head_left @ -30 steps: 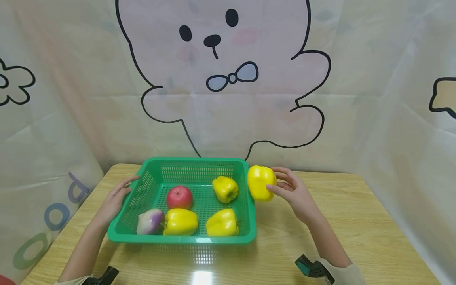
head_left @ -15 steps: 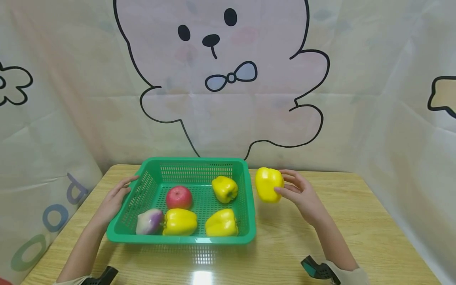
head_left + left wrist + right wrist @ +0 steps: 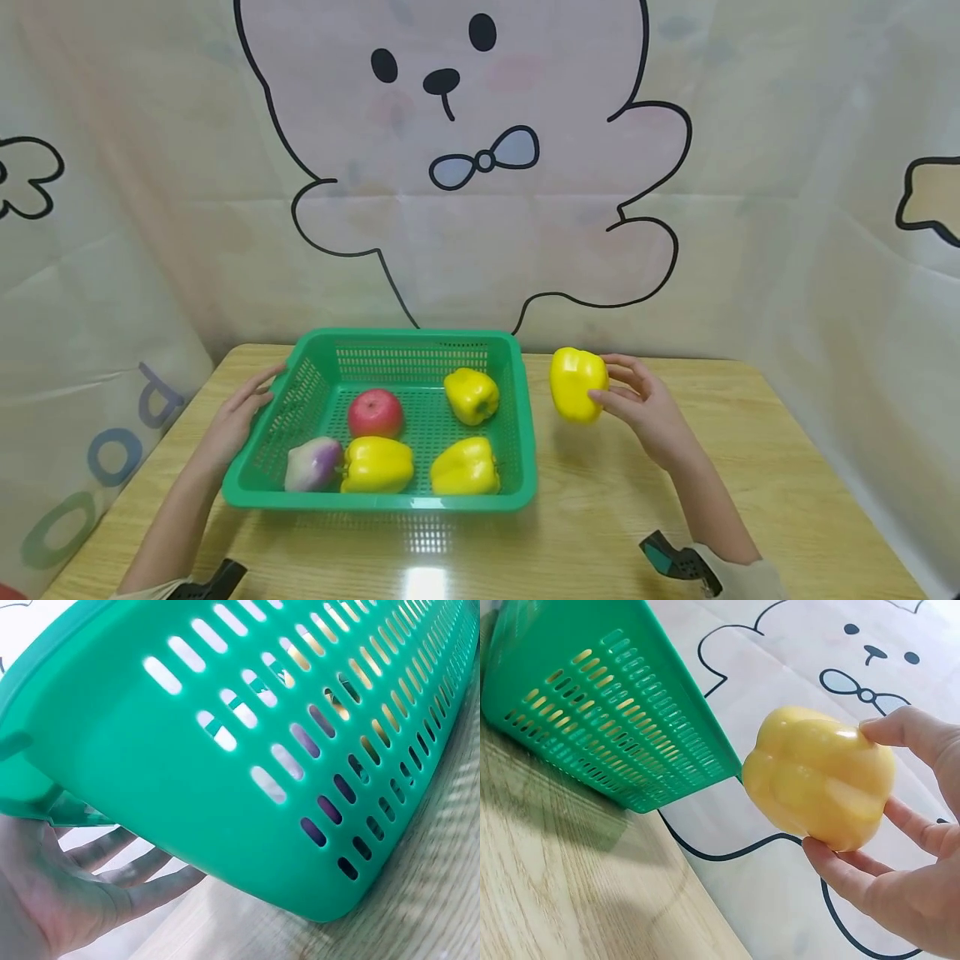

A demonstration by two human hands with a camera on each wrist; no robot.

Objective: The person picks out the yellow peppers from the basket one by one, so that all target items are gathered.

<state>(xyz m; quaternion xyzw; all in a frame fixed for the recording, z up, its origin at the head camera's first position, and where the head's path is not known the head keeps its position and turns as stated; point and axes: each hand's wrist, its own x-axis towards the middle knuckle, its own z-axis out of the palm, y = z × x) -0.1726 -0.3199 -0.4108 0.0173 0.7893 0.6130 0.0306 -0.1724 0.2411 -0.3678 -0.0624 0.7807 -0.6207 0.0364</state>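
My right hand (image 3: 651,412) pinches a yellow bell pepper (image 3: 577,385) between thumb and fingers, in the air to the right of the green basket (image 3: 378,502). The right wrist view shows the held bell pepper (image 3: 817,778) from close by, clear of the table and apart from the basket. On the basket's left side rests my left hand (image 3: 234,423), its fingers fairly straight along the outer wall; the left wrist view shows that hand (image 3: 67,892) under the rim. Inside the basket lie three yellow bell peppers, one (image 3: 471,397) at the back right.
Also in the basket are a red round fruit (image 3: 376,413) and a white and purple eggplant-like vegetable (image 3: 312,465) at the front left. Everything stands on a wooden table (image 3: 675,517). A printed cloth (image 3: 480,242) hangs behind the table and along both sides.
My right hand has carried the yellow bell pepper to the right, from beside the basket's right rim to a wider gap from it. The left hand stays at the basket.
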